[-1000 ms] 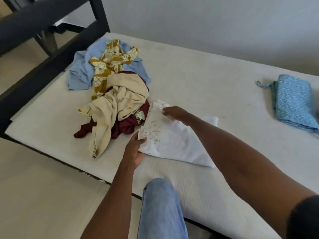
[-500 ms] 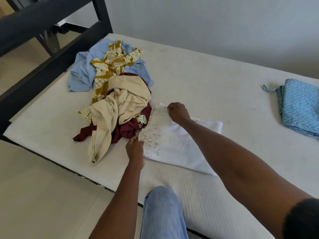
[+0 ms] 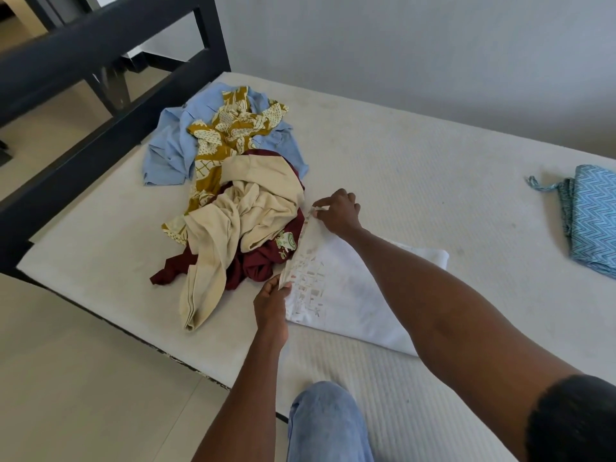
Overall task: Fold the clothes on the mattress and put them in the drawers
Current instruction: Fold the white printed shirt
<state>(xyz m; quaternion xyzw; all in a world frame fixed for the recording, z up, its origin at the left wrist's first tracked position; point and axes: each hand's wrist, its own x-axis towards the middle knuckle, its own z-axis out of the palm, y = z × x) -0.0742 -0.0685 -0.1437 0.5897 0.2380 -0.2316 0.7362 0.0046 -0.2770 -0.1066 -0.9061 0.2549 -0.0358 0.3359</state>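
We are partway through the folding and nowhere near the putting away. Our left hand (image 3: pixel 271 300) pinches the near corner of the white printed garment (image 3: pixel 346 295), and our right hand (image 3: pixel 338 211) pinches its far corner, so the left edge is lifted while the rest lies flat on the mattress (image 3: pixel 416 181), just beside the unfolded pile. It looks already folded at least once, and we judge this to be a further fold in progress.

Only one piece looks done: the blue zigzag cloth (image 3: pixel 591 218) lies folded well apart at the right edge of the mattress. Still heaped and untouched are the cream garment (image 3: pixel 240 211), the maroon shirt (image 3: pixel 263 265) under it, the mustard patterned cloth (image 3: pixel 226 135) and the light blue shirt (image 3: pixel 170 148) at the bottom, near the dark bed frame (image 3: pixel 100 55).

No drawers show in this view, so by our reckoning most of the folding and all of the storing remain.
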